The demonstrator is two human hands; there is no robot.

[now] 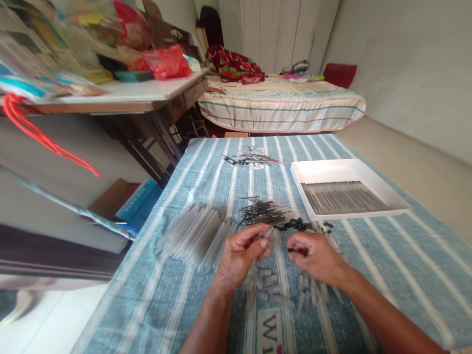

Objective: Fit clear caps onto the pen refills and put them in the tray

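In the middle of the table my left hand [239, 253] pinches a small translucent grey piece [270, 232] between thumb and fingertips. Facing it, a short gap away, my right hand [317, 255] has its fingertips closed on a small black plug [290, 250]. Black plugs [298, 224] lie heaped just beyond the hands. Thin dark pen refills [263, 212] are piled behind them. To the left lies a broad stack of translucent grey pen barrels [195, 233]. Short translucent grey tubes [273, 287] are scattered below both hands.
A white tray [300, 196] at the right holds a row of grey pens with dark ends. More thin dark sticks [250, 158] lie at the table's far end. The striped blue cloth [147, 295] covers the table. A cluttered desk [129, 101] stands left; a bed [283, 105] stands beyond.
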